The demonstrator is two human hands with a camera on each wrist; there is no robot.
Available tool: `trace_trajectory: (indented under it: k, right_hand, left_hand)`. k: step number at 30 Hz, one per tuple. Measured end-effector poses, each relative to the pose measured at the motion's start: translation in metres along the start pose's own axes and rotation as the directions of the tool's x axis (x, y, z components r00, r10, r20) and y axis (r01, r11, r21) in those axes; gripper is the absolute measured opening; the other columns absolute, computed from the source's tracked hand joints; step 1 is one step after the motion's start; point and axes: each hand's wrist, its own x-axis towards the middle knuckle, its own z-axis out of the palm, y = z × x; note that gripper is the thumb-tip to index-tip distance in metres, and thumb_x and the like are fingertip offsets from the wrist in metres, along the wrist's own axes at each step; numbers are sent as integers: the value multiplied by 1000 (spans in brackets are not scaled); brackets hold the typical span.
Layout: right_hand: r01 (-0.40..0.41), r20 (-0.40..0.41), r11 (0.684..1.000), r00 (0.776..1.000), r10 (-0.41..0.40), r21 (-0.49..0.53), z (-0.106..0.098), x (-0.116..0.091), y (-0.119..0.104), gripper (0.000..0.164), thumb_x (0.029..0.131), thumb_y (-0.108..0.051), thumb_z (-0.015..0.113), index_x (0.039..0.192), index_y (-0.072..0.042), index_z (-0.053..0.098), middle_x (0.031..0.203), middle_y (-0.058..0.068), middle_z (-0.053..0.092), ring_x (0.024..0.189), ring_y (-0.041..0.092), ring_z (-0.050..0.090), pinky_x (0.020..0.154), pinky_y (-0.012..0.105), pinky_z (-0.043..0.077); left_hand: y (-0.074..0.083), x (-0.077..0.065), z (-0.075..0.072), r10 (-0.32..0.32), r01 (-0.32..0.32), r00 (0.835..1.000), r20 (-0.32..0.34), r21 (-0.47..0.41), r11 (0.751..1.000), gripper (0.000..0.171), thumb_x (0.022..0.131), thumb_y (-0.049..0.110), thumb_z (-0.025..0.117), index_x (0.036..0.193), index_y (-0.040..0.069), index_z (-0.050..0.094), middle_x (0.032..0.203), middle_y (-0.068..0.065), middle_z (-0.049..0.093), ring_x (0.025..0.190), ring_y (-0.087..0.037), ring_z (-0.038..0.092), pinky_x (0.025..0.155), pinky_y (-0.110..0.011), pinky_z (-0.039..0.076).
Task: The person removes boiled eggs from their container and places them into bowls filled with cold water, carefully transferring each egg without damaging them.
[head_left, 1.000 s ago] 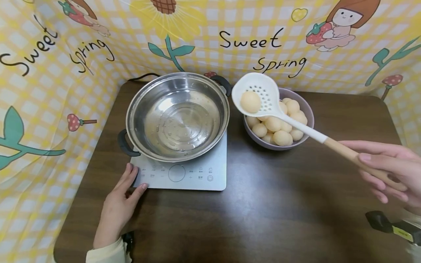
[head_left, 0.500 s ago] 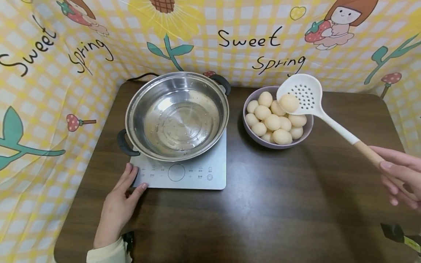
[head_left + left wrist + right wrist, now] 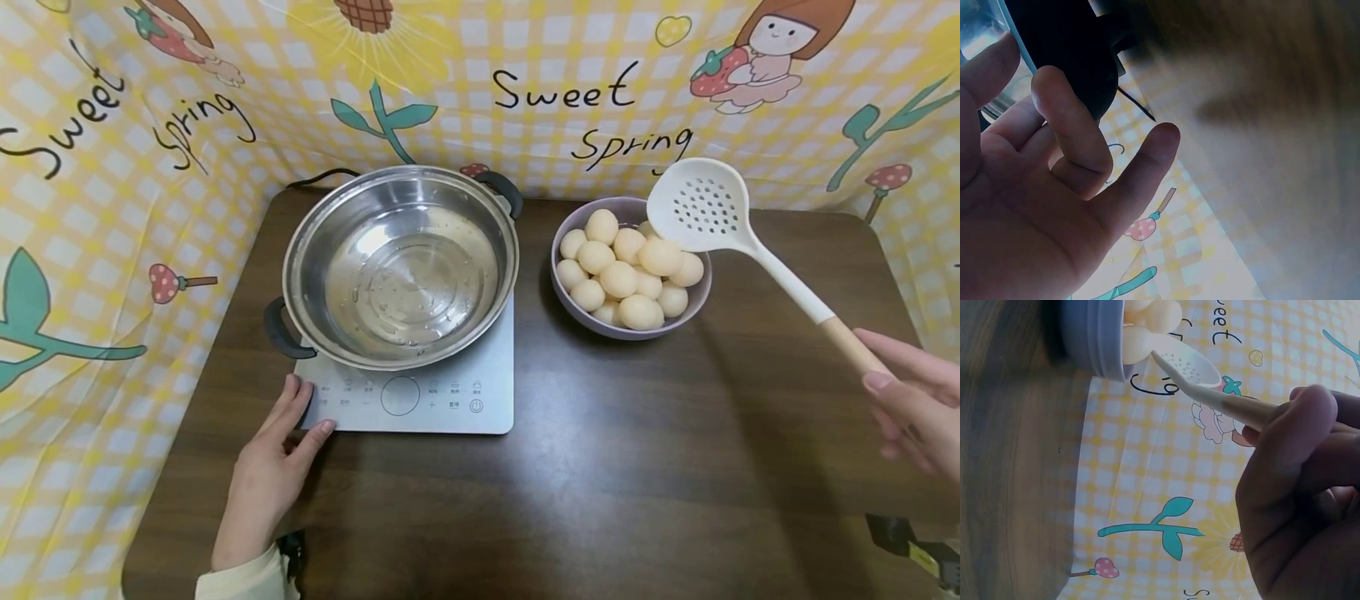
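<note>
In my right hand (image 3: 918, 412) I hold a white skimmer (image 3: 701, 206) by its wooden handle, thumb on top. Its perforated head has nothing on it and tilts over the right back rim of a purple bowl (image 3: 564, 304). Beige, smooth balls that look like eggs (image 3: 618, 279) fill this bowl. One rests against the skimmer's lower edge in the right wrist view. My left hand (image 3: 270, 475) rests at the front left corner of a white induction cooker (image 3: 427, 417), thumb at the front edge, fingers at the left side. In the left wrist view its fingers (image 3: 1072, 119) bend loosely.
A steel pot (image 3: 416, 283) with two black handles stands on the cooker, with clear liquid and droplets visible inside. The dark wooden table (image 3: 600, 500) backs onto a yellow checked cloth (image 3: 465, 108). A black cord (image 3: 322, 177) runs behind the pot.
My right hand has carried the skimmer rightward from between the pot and bowl, tipping it. The egg-like ball that lay in it has come off into the bowl. My left hand stays put.
</note>
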Motion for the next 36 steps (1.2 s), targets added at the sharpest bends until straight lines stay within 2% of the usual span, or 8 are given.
trace_trajectory:
  k: [6,10,13,17,22,26,32,36]
  right_hand:
    - [31,-29,999,999,-31,10,2,0,-1,60,106,2,42,156,-31,40,54,0,49,33,16,46,29,30,38]
    - [64,-43,966,998,-55,251,6,1,2,58,104,9,40,152,-24,48,55,3,52,31,16,39,35,28,44]
    - [75,-29,886,997,-70,458,8,3,6,56,103,12,38,149,-17,53,57,5,54,32,16,36,35,27,45]
    - [102,23,784,989,-148,612,11,3,10,56,103,16,27,150,-6,47,63,2,57,32,20,26,37,27,47]
    - [70,95,573,963,-252,816,14,2,18,59,103,16,10,152,4,40,71,4,60,35,23,16,45,27,52]
    - [-13,141,498,966,-219,867,18,-2,24,56,106,10,10,150,2,43,73,5,60,38,25,17,50,29,55]
    - [-141,213,549,975,-69,824,28,-7,27,44,108,6,21,135,-3,55,73,5,62,41,19,41,55,33,59]
    - [-183,171,679,981,86,711,42,-5,25,24,110,-2,34,121,-7,55,70,7,61,50,17,58,55,36,60]
  left_hand:
    - [-1,0,0,6,-6,1000,-8,2,1000,68,102,48,56,158,16,35,166,0,18,146,-38,29,100,-62,43]
    - [-2,1,1,18,-18,1000,-19,2,1000,67,102,47,57,157,15,36,166,-1,20,146,-37,30,99,-62,43]
    - [-2,1,1,21,-21,1000,-21,7,1000,67,102,47,58,157,15,37,166,-1,20,146,-37,31,99,-61,43]
    - [-1,-1,1,22,-22,1000,-19,2,1000,68,102,46,59,157,15,37,165,0,20,146,-37,31,99,-60,44]
    - [-1,-2,0,12,-12,1000,-6,-1,1000,68,102,47,58,158,15,35,166,0,19,146,-37,30,99,-60,44]
    - [-1,-1,-1,5,-5,1000,6,0,1000,68,102,48,56,158,16,34,166,0,18,146,-37,29,99,-61,43]
    - [-1,-1,-1,8,-8,1000,13,8,1000,69,102,48,57,158,15,34,166,0,18,146,-37,30,98,-58,45]
    - [-1,0,-1,15,-15,1000,4,15,1000,68,102,47,58,158,15,36,166,1,19,145,-36,32,95,-54,46]
